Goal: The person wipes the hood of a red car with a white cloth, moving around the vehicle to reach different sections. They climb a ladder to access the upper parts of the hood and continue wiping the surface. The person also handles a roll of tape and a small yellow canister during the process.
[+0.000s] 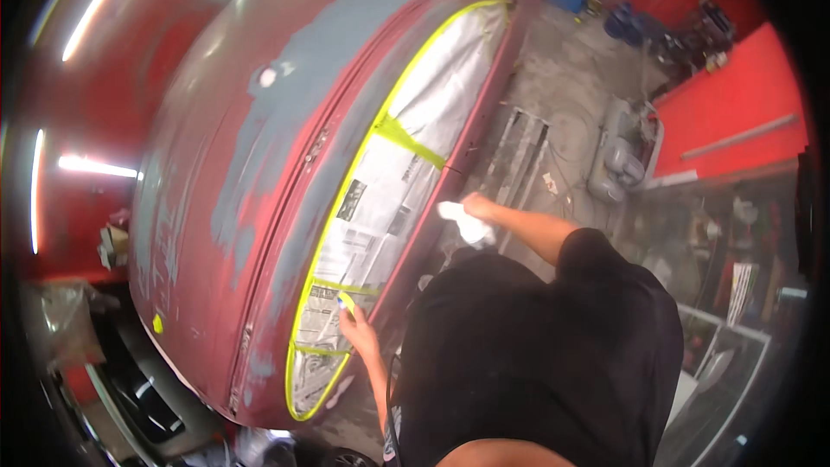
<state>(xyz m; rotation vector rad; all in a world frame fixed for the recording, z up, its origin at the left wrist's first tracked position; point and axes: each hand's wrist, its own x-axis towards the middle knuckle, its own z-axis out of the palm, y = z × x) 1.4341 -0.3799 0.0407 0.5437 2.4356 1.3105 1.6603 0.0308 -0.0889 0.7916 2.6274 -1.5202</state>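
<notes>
Yellow tape roll [347, 302] at lower part of side window, gripped in left hand's [355, 325] fingers. White crumpled sheet [472, 229], paper or cloth unclear, pinched in right hand's [477, 205] fingers, beside vehicle. Newsprint [373, 195] covers window, yellow strips [411, 142] across. Vehicle body [203, 294] dull red, grey patches.

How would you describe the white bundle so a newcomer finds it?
Start from the large red and grey car. Right of its masked side windows, the right hand holds the white bundle. Unlike the flat masking paper, it is bunched up and handheld.
</notes>
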